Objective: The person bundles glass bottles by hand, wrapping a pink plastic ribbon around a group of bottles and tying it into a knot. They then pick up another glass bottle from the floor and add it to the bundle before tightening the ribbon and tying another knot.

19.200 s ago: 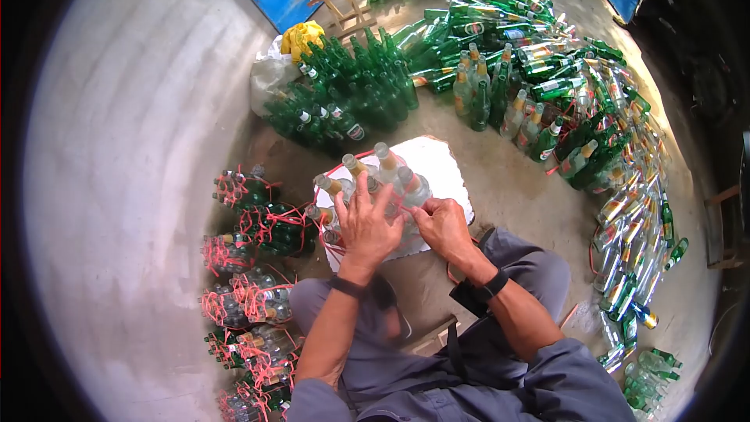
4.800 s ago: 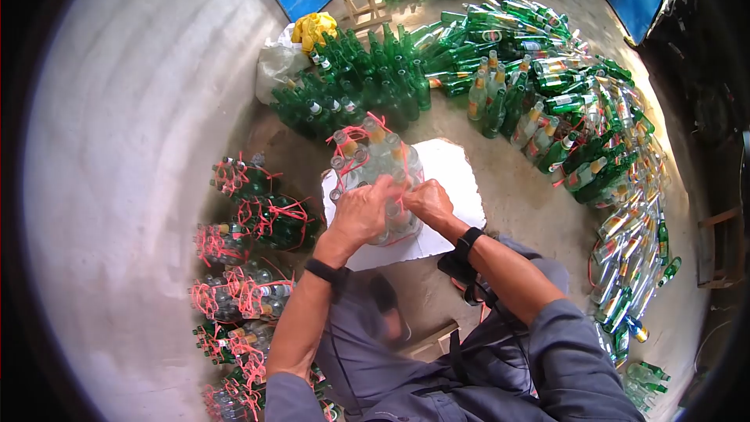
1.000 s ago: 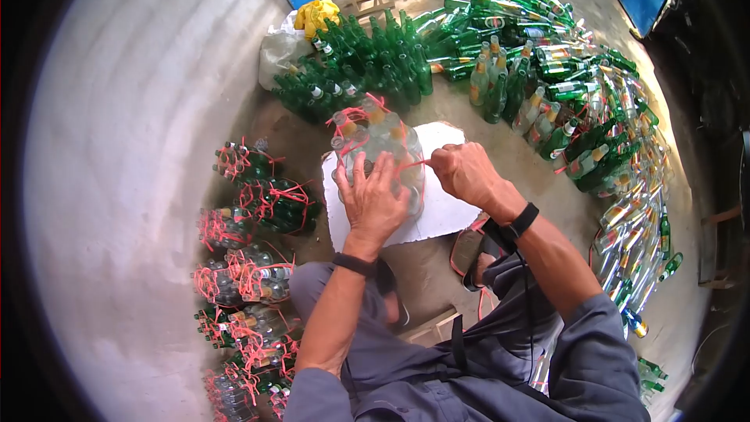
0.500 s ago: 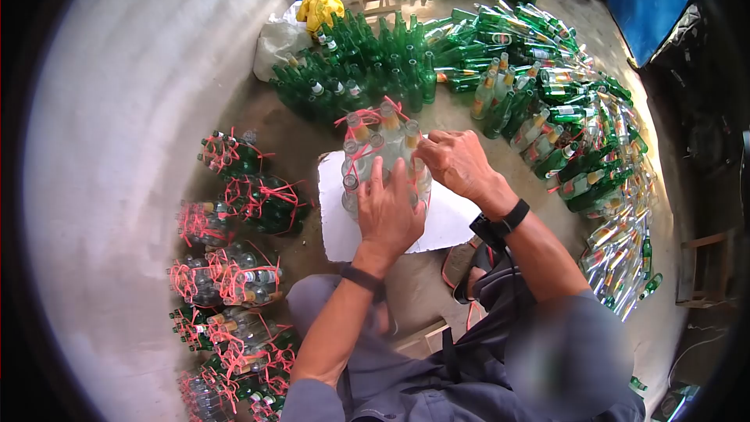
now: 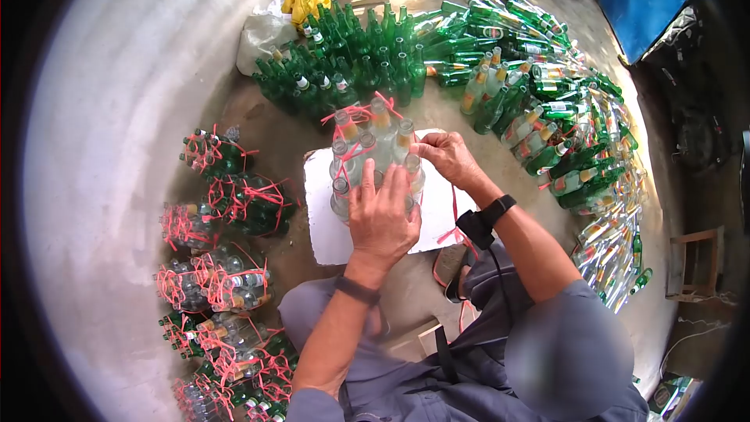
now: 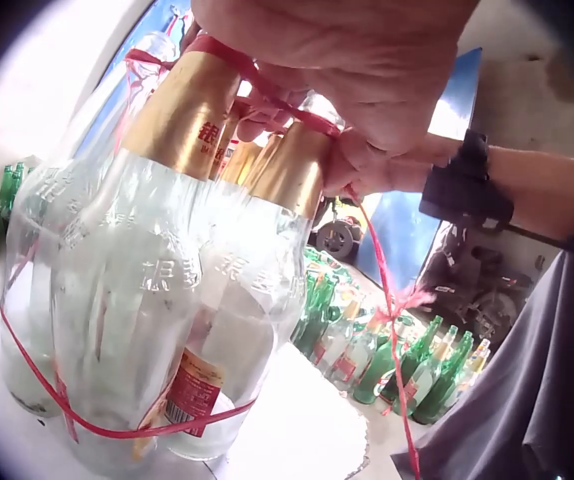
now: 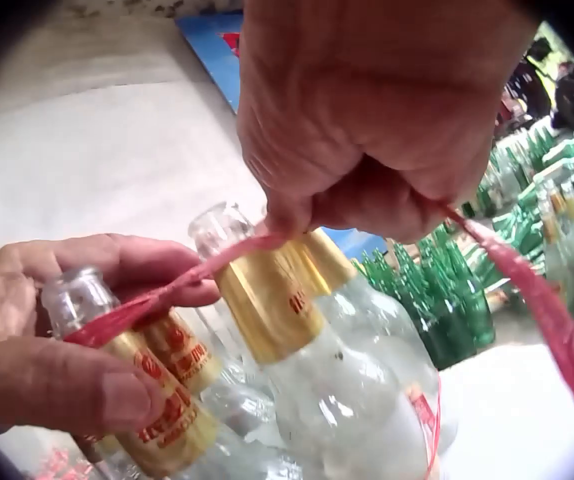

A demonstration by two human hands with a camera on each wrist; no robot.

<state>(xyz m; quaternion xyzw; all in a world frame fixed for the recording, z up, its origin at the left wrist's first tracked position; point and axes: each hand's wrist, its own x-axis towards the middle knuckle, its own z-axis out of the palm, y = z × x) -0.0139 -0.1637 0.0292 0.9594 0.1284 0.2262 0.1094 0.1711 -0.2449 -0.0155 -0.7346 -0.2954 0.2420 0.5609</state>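
Clear gold-necked bottles (image 5: 383, 137) stand bundled on a white board (image 5: 324, 227), with red cord (image 6: 117, 434) around their lower bodies. My left hand (image 5: 383, 219) is on the near side of the bundle; in the right wrist view the left hand's thumb and fingers (image 7: 132, 400) lie on either side of a bottle neck (image 7: 172, 405). Beside the right-hand neck, my right hand (image 5: 449, 158) pinches red cord (image 7: 192, 280), which crosses the necks in the right wrist view. Its other length (image 7: 537, 290) hangs to the right. The right fingertips are partly hidden.
Tied bottle bundles (image 5: 250, 203) line the left side. Green bottles (image 5: 336, 62) stand beyond the board, and a long heap of bottles (image 5: 594, 141) curves down the right. A wooden frame (image 5: 695, 266) is at far right.
My right hand has come in from the right of the bundle, where it held the cord taut, to beside a bottle neck. The left hand stays on the bundle. The head view has shifted.
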